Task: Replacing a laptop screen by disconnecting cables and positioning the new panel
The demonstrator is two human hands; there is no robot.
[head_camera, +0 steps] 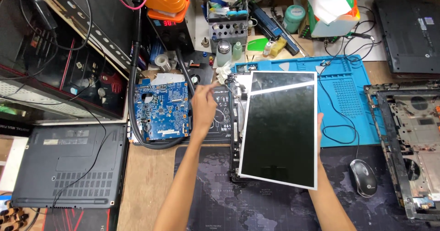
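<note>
Looking down from my head camera, I saw a closed grey laptop at far left, then a blue circuit board ringed by a black hose. My left hand hovered just right of the board, holding nothing, its fingers loosely open and pointing up and away. Next came the screen panel, tilted above a lid frame, with its right edge pinched by my right hand, thumb on the front, the other fingers hidden behind. I judged the panel thin, light, stiff and fragile, its glass slippery, best held by the edges. A blue mat, a mouse and an open laptop chassis crowded the right. The dark desk mat near me offered the most room.
</note>
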